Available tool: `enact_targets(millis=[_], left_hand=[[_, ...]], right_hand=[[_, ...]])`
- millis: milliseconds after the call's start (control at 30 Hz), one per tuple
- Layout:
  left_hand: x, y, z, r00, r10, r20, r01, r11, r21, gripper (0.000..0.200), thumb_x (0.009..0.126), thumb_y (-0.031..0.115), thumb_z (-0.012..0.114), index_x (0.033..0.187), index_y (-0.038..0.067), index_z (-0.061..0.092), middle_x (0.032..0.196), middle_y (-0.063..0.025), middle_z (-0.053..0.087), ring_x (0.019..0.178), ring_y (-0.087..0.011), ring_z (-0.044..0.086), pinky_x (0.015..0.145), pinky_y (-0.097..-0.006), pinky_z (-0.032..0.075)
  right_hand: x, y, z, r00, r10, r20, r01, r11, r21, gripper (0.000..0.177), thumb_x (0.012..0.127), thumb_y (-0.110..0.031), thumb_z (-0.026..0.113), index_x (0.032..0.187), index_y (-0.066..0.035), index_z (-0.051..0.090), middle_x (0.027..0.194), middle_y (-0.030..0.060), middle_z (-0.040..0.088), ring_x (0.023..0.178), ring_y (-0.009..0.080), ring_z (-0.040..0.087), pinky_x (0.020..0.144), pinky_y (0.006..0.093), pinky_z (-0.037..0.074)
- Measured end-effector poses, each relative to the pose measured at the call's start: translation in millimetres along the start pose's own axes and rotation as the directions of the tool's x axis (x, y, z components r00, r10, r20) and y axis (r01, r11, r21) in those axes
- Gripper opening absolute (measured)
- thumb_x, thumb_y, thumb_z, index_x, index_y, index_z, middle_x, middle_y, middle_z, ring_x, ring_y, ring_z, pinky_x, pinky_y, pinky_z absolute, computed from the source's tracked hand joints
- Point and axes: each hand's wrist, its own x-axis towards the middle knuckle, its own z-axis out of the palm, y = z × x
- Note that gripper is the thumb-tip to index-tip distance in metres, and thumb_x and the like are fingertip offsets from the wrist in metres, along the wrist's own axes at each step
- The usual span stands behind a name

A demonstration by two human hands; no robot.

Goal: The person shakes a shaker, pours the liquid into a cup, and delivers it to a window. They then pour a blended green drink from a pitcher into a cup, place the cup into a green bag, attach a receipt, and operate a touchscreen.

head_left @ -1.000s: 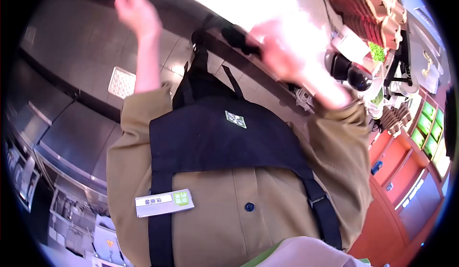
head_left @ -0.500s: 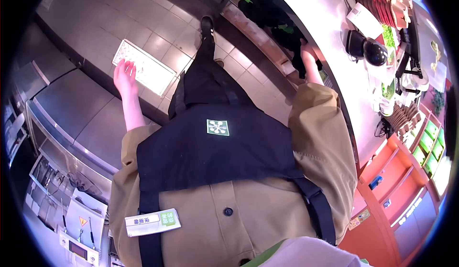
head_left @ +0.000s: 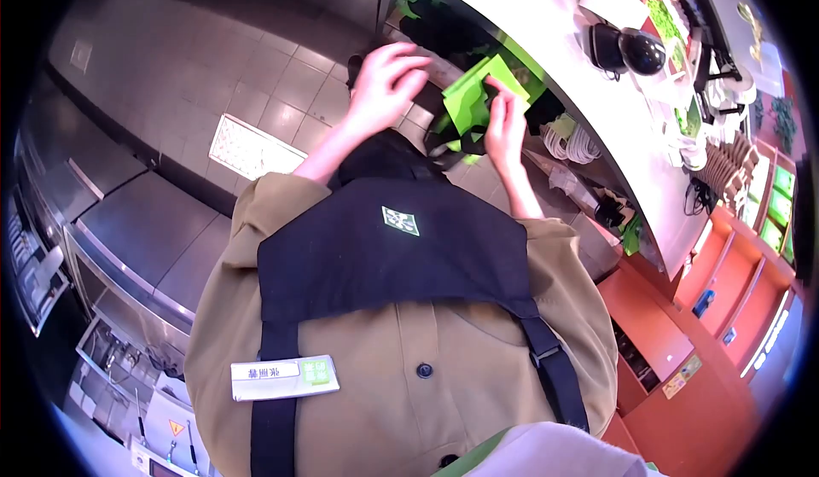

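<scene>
A bright green bag [head_left: 469, 106], flat and folded-looking with black parts, is in my right hand [head_left: 506, 127]. Its fingers are closed on the near right edge. My left hand [head_left: 386, 91] is raised to the left of the bag, apart from it, with fingers spread and nothing in them. Both hands are in front of my dark apron [head_left: 392, 264], beside the open shelf under the counter. Black and green items [head_left: 444, 37] lie in that shelf behind the bag. Motion blurs the bag's lower edge.
The white counter [head_left: 546, 42] curves along the right, with a black rounded device [head_left: 640, 52] on it. White stacked lids or cups [head_left: 572, 142] sit on the under-counter shelf. Steel cabinets [head_left: 145, 229] line the left. A white grated panel [head_left: 252, 146] is on the tiled floor.
My right hand has come out of the shelf with the green bag. My left hand has moved up and rightward toward it. My body has turned slightly.
</scene>
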Motion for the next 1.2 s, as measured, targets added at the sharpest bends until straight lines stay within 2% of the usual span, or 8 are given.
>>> enact_targets(millis=[167,233,433,500,700,767,933,1200], left_hand=[[34,84,-2,0.928,0.113,0.354,0.056,0.899,-0.434,0.037,0.089,0.019,0.044,0.121,0.003,0.046,0.116,-0.0132,0.053,0.105,-0.0242,0.052,0.09,-0.0337,0.039],[35,105,-19,0.923,0.179,0.341,-0.042,0.927,-0.373,0.055,0.084,0.019,0.053,0.132,0.004,0.029,0.111,-0.0141,0.055,0.089,-0.0202,0.059,0.078,-0.0308,0.046],[40,113,-57,0.857,0.135,0.497,-0.364,0.841,0.4,0.041,0.078,0.01,0.058,0.115,0.008,0.042,0.114,-0.017,0.048,0.077,-0.0334,0.061,0.064,-0.0342,0.051],[34,100,-77,0.863,0.113,0.493,-0.381,0.786,0.487,0.033,0.075,0.008,0.054,0.108,0.013,0.051,0.113,-0.017,0.049,0.071,-0.0338,0.061,0.061,-0.0403,0.051],[2,17,-132,0.919,-0.149,0.366,-0.079,0.837,0.541,0.038,0.069,-0.005,0.045,0.106,-0.002,0.052,0.118,-0.0134,0.05,0.099,-0.0337,0.054,0.086,-0.0403,0.043],[-5,-6,-162,0.946,-0.189,0.264,-0.034,0.75,0.661,0.043,0.068,-0.008,0.042,0.109,-0.002,0.051,0.121,-0.0156,0.048,0.1,-0.0334,0.054,0.085,-0.0393,0.045],[-21,-13,-150,0.887,-0.37,0.277,-0.034,0.546,0.837,0.046,0.073,-0.002,0.047,0.119,0.001,0.046,0.14,-0.0153,0.023,0.069,-0.0351,0.061,0.06,-0.0388,0.051],[-39,7,-79,0.827,-0.172,0.536,-0.193,0.807,0.558,0.041,0.08,-0.001,0.041,0.121,0.005,0.045,0.131,-0.0157,0.039,0.089,-0.0353,0.059,0.075,-0.0386,0.049]], right_hand=[[64,-42,-38,0.977,0.21,0.048,-0.176,0.649,0.74,0.015,0.093,-0.015,0.04,0.097,-0.003,0.048,0.078,0.0083,0.06,0.072,0.0148,0.057,0.068,0.0283,0.047],[66,-45,-45,0.916,0.078,0.394,-0.357,-0.293,0.887,0.017,0.091,-0.019,0.043,0.096,-0.004,0.05,0.085,0.0075,0.059,0.077,0.0177,0.057,0.07,0.0315,0.047],[104,-61,43,0.878,0.467,0.103,-0.334,0.445,0.831,0.024,0.083,-0.018,0.042,0.074,-0.004,0.059,0.076,0.0079,0.063,0.065,0.02,0.059,0.064,0.0314,0.047],[106,-84,60,0.975,0.152,0.159,-0.22,0.664,0.714,0.03,0.084,-0.016,0.041,0.061,-0.004,0.055,0.067,0.0076,0.061,0.055,0.0192,0.056,0.058,0.0313,0.046],[55,-76,103,0.713,0.325,0.622,-0.686,0.134,0.716,0.023,0.089,-0.024,0.047,0.092,-0.001,0.048,0.079,0.0109,0.06,0.063,0.0155,0.058,0.058,0.0287,0.048],[34,-43,120,0.757,0.523,0.393,-0.646,0.503,0.575,0.014,0.085,-0.013,0.047,0.091,0.0,0.049,0.081,0.0102,0.058,0.069,0.0163,0.059,0.062,0.0292,0.049],[-1,-128,87,0.894,-0.443,-0.069,0.387,0.684,0.619,0.019,0.063,0.01,0.046,0.074,-0.003,0.055,0.075,0.0099,0.059,0.068,0.0234,0.059,0.064,0.0302,0.048],[-4,-61,158,0.52,0.082,0.85,0.272,0.928,-0.256,0.022,0.071,-0.014,0.051,0.086,-0.005,0.064,0.072,0.0114,0.063,0.075,0.0242,0.063,0.07,0.0356,0.05]])
